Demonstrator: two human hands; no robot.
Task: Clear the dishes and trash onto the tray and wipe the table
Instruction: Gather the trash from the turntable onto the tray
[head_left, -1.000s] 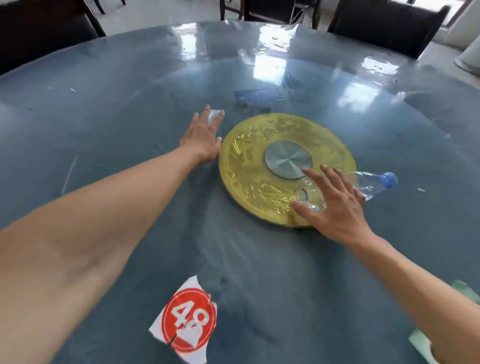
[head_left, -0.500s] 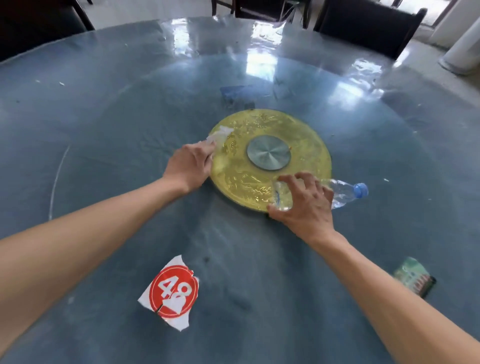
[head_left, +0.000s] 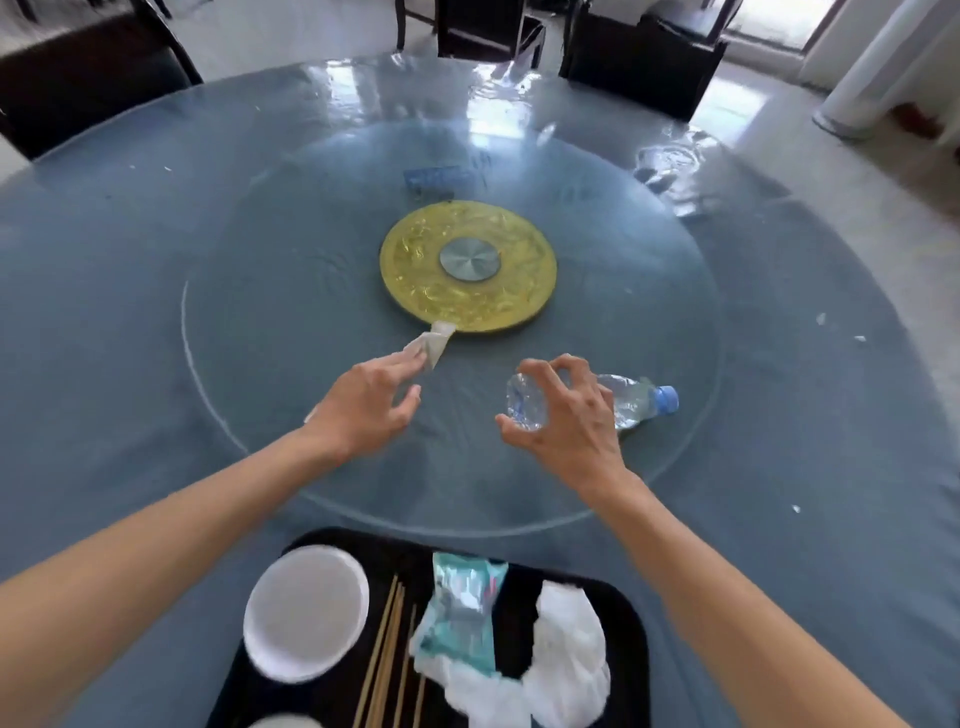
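Note:
My right hand (head_left: 563, 415) grips a clear plastic bottle (head_left: 631, 402) with a blue cap, lying sideways over the glass turntable (head_left: 270, 291), cap pointing right. My left hand (head_left: 366, 408) pinches a crumpled white wrapper (head_left: 434, 345) at its fingertips, just in front of the gold centre disc (head_left: 467, 267). A black tray (head_left: 631, 654) sits at the near table edge. It holds a white bowl (head_left: 306, 618), wooden chopsticks (head_left: 387, 660), a teal packet (head_left: 462, 603) and white crumpled napkins (head_left: 566, 654).
The round table (head_left: 104, 260) has a blue-grey cover with small white scraps (head_left: 860, 338) at the right. A blue card (head_left: 439, 179) lies beyond the gold disc. Dark chairs (head_left: 639, 57) stand around the far side.
Both hands have pulled back from the gold disc toward me, the right one bringing the bottle and the left one the wrapper. The view has tilted down and the tray now shows.

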